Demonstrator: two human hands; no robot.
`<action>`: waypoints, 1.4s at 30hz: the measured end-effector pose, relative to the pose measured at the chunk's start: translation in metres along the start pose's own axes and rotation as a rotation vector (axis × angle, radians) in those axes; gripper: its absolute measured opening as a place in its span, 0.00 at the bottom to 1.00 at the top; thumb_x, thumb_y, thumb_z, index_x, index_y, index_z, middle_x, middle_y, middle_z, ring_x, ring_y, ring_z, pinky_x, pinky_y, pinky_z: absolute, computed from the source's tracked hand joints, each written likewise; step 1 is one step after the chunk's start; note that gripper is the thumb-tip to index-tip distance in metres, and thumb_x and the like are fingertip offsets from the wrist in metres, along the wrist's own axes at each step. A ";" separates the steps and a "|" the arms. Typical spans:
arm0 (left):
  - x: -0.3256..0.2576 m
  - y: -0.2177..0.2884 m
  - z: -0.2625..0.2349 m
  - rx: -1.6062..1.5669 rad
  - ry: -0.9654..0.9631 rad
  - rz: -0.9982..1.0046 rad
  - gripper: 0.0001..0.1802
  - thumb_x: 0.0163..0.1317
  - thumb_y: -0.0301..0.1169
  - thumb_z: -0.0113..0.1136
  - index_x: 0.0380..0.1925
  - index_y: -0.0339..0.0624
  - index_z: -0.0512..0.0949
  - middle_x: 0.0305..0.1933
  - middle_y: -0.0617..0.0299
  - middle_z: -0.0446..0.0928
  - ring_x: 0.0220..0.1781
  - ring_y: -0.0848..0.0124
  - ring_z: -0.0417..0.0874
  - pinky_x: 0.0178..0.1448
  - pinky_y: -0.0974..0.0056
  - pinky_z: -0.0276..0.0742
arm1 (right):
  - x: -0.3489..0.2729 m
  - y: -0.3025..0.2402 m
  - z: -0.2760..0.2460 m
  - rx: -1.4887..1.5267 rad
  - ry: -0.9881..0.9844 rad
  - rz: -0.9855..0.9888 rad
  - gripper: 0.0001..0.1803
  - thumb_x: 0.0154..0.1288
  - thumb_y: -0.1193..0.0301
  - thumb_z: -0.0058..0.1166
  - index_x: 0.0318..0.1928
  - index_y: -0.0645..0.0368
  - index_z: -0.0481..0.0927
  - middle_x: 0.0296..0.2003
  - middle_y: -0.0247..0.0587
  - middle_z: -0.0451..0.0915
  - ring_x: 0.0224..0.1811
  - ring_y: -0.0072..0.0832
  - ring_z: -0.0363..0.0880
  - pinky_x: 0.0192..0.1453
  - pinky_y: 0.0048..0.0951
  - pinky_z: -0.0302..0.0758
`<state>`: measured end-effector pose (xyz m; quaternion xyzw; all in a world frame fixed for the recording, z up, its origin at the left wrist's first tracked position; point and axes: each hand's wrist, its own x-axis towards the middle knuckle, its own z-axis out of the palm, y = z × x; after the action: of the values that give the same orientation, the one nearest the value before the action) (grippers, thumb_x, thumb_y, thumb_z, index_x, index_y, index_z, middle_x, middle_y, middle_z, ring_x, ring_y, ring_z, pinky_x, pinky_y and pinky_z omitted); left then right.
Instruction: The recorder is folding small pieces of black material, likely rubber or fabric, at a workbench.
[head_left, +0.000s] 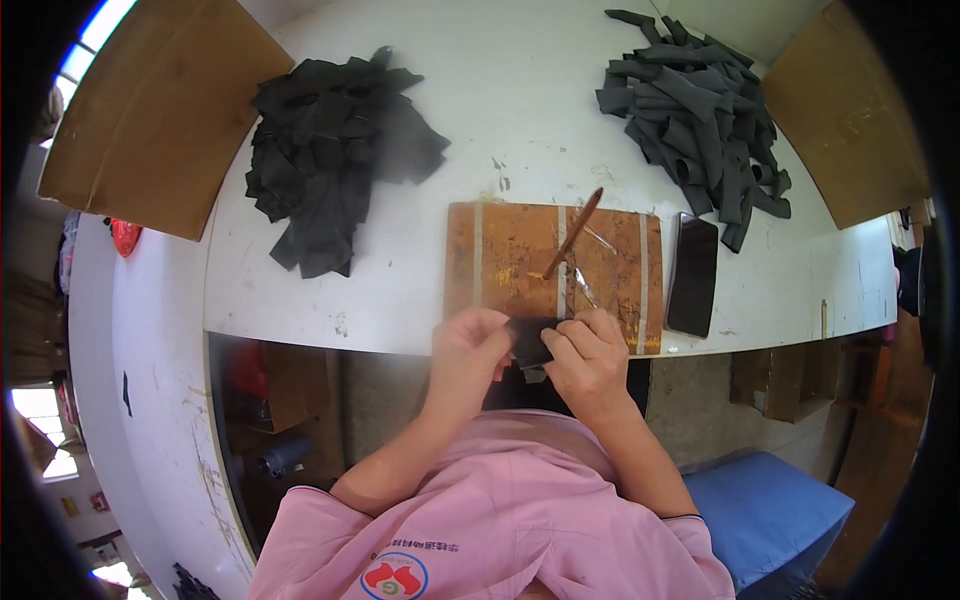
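Note:
Between my two hands, just over the table's front edge, is a small black fabric piece point(531, 338). My left hand point(470, 348) pinches its left end between thumb and fingers. Its right end is gripped by my right hand point(588, 352), with the fingers curled in. Beyond my hands lies a worn brown board point(510, 245) with pale strips across it. A brown stick-like tool point(575, 232) slants up from the board. Near my right hand a thin, shiny metal tool point(585, 288) rests on the board.
A heap of black fabric pieces point(320, 150) lies at the far left, and dark grey strips point(700, 110) are piled at the far right. Cardboard sheets point(165, 110) stand at both sides. A phone point(692, 275) lies right of the board. A blue stool point(765, 510) is at lower right.

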<state>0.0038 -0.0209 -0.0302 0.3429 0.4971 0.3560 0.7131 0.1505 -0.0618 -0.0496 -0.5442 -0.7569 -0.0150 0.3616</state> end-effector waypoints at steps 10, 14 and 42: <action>-0.012 -0.004 0.015 0.808 0.091 0.839 0.02 0.51 0.19 0.54 0.27 0.34 0.73 0.23 0.67 0.74 0.25 0.79 0.75 0.26 0.73 0.71 | 0.010 -0.021 -0.011 0.448 0.089 0.416 0.07 0.46 0.79 0.56 0.29 0.65 0.76 0.24 0.41 0.72 0.22 0.27 0.73 0.25 0.23 0.69; -0.009 -0.013 0.014 0.369 0.146 0.488 0.07 0.51 0.16 0.49 0.30 0.34 0.73 0.24 0.63 0.76 0.20 0.82 0.73 0.18 0.75 0.66 | 0.014 -0.025 -0.004 0.388 0.096 0.590 0.06 0.44 0.84 0.52 0.27 0.65 0.76 0.23 0.41 0.73 0.19 0.24 0.72 0.23 0.22 0.68; 0.004 0.026 -0.001 -0.468 -0.361 -0.134 0.12 0.45 0.13 0.54 0.31 0.35 0.69 0.21 0.66 0.70 0.11 0.85 0.59 0.13 0.79 0.50 | 0.018 -0.010 0.006 0.606 0.095 0.589 0.06 0.44 0.81 0.53 0.27 0.67 0.72 0.22 0.40 0.69 0.25 0.29 0.70 0.26 0.28 0.68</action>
<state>-0.0006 -0.0039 -0.0104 0.1936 0.2882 0.3461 0.8716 0.1359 -0.0487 -0.0399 -0.6049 -0.5217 0.2871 0.5286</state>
